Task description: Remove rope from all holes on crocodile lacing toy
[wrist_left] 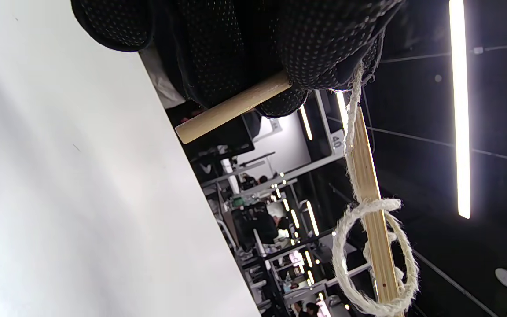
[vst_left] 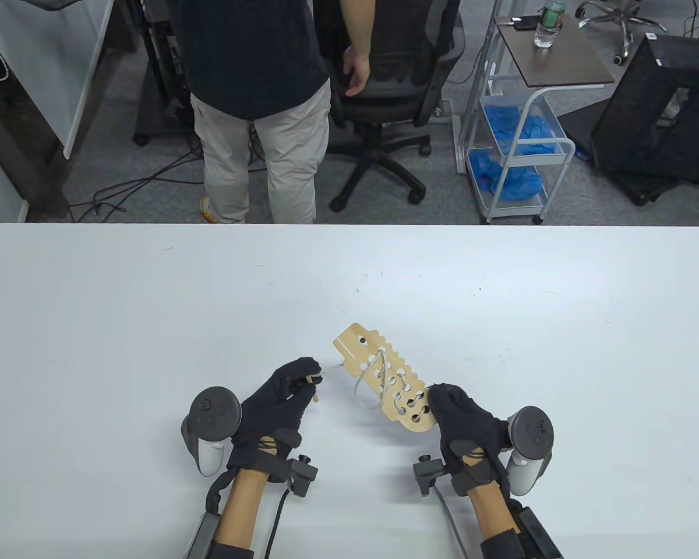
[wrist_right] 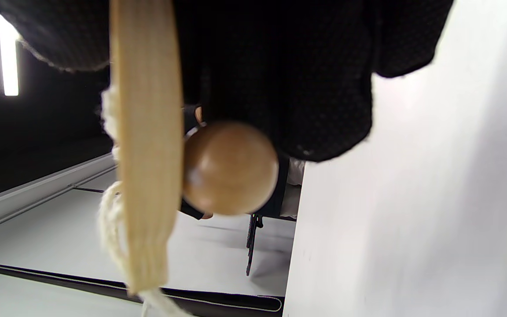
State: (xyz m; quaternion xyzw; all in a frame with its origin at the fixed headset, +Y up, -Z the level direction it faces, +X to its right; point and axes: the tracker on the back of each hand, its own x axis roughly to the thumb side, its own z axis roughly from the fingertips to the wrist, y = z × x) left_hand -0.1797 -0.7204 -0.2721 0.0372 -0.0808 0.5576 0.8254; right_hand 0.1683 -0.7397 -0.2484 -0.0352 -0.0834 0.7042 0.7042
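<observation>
Black-gloved, with a grey tracker strapped to its back, the left hand (vst_left: 282,396) pinches a short pale wooden dowel (vst_left: 313,389) between curled fingers; the left wrist view shows the dowel (wrist_left: 231,108) jutting from under the fingertips (wrist_left: 315,48). From that pinch a thin off-white rope (vst_left: 366,384) runs right to the flat, light plywood crocodile lacing toy (vst_left: 384,378), which has round holes and a toothed edge. The rope is threaded through several of these holes, and a loose loop hangs from the board's near side. In the left wrist view the board appears edge-on (wrist_left: 374,211) with the rope (wrist_left: 368,246) circling it.

Just right of it, the right hand (vst_left: 466,419), gloved the same way, grips the tail end of the toy with curled fingers, holding it lifted above the white worktop (vst_left: 151,303). The right wrist view shows the board's edge (wrist_right: 145,145) beside a round brown wooden bead (wrist_right: 229,167) under the fingers.

Beyond the worktop a person (vst_left: 256,87) stands next to a black office chair (vst_left: 396,87).
</observation>
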